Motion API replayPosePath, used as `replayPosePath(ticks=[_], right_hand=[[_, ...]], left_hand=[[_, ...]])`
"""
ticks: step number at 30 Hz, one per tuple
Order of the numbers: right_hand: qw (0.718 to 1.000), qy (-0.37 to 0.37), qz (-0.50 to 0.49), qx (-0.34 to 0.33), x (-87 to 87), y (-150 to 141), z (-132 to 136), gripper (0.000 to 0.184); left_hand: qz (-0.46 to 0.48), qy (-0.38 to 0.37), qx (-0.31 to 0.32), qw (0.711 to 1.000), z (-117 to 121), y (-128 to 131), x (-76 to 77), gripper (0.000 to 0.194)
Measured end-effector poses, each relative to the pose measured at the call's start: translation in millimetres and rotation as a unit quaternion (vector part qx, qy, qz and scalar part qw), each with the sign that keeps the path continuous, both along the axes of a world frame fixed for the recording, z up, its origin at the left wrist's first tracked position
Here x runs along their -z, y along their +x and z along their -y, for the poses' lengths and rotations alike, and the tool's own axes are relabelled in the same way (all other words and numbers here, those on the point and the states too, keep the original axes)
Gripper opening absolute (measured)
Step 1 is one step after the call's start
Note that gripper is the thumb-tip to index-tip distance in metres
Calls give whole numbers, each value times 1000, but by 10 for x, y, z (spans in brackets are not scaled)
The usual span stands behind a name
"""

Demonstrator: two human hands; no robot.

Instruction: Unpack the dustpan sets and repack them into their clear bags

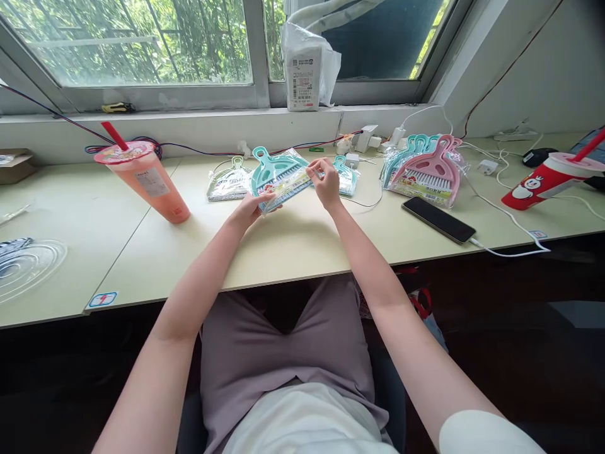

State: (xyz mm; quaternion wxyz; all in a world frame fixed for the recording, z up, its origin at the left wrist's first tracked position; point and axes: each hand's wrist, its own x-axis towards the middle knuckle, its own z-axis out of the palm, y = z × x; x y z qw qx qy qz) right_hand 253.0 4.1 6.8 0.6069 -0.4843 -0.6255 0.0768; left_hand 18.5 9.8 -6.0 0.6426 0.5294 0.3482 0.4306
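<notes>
1. While the left hand (253,209) holds the lower-left end, thumb on top, the wrapped teal dustpan set (285,178) is held over the table (293,252).
2. Right hand (325,183) pinches its upper-right corner; flap or seal, too small to tell.
3. Set lies between the 2 hands, long axis slanting up from left to right; left hand nearer.
4. Just behind: 1 pale set (225,184) leftward, 1 smaller-looking teal pack (348,180) rightward.
5. Farther: white box (303,79) on windowsill (212,129).
</notes>
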Motion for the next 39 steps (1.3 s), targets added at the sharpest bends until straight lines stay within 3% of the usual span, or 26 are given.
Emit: replayPosePath(ticks=[16,20,24,27,30,34,36,39], right_hand=[[998,28,35,43,104,75,-122,19],[998,29,0,48,67,50,-94,16],[998,-7,-64,8,9,3,-37,8],[991,-50,-117,-27,10,-10,-38,19],[963,-146,-204,-98,33,25,-76,23],[887,-257,-319,-213,36,105,-107,5],[868,-267,-351,-231,29,123,-107,11],[860,-272,-374,-216,26,112,-108,16]], left_hand=[[-19,50,0,999,24,100,-6,61],[-12,54,4,998,37,123,4,63],[-19,55,-11,998,61,132,-22,68],[-29,53,-27,998,65,132,-35,69],[-41,53,-32,997,65,125,-47,69],[-56,60,-28,996,80,106,-88,69],[-67,57,-25,996,87,102,-105,69],[-76,55,-27,995,82,113,-102,73]])
